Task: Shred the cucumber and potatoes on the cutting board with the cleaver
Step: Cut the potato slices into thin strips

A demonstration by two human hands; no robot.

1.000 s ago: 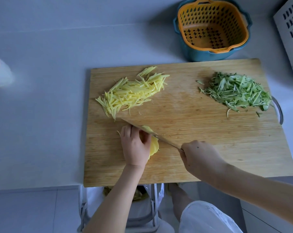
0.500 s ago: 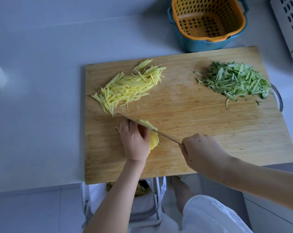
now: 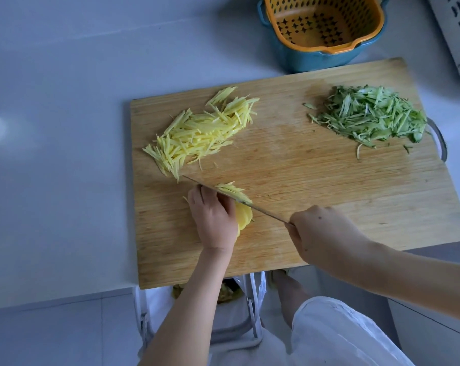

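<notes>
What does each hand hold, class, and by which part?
The right hand grips the cleaver by its handle, hidden in the fist. The left hand holds the potato slices down from above, fingers curled.

Dim, bluish, even light — soft shadows, slight wide-angle bending at edges.

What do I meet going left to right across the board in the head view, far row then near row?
Far row: potato shreds → cucumber shreds → metal handle. Near row: left hand, holding potato slices → right hand, gripping the cleaver.
</notes>
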